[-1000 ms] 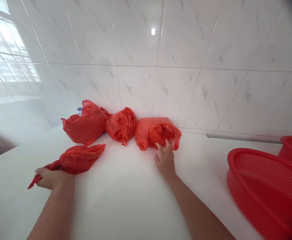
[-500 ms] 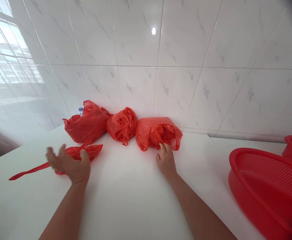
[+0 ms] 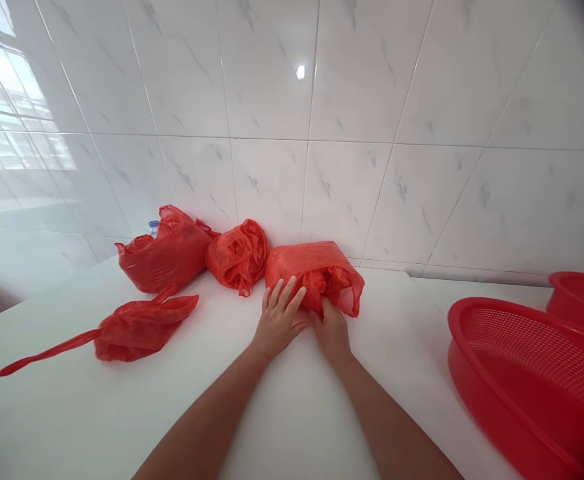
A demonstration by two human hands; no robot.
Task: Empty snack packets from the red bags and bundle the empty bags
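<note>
A bulky red plastic bag [image 3: 312,257] lies against the wall, its crumpled mouth facing me. My left hand [image 3: 277,320] rests on the bag's lower left side with fingers spread. At the mouth, my right hand [image 3: 332,330] is closed on the plastic, its fingertips partly hidden in the folds. What the bag contains cannot be seen. Just left of it sits a rounded, bunched red bag [image 3: 239,257]. Farther left stands a larger filled red bag [image 3: 169,257]. In front of that one, a flatter red bag [image 3: 135,330] lies with a long handle stretched out.
A big red perforated basket [image 3: 477,373] stands on the right of the white table [image 3: 72,400], with another red basket [image 3: 579,293] behind it. A bottle with a blue cap [image 3: 153,227] shows behind the left bag. White marbled tiles [image 3: 267,173] rise along the back.
My left hand has moved right, from above the flat bag to the side of the bulky bag. My right hand has closed on the plastic at its mouth.
</note>
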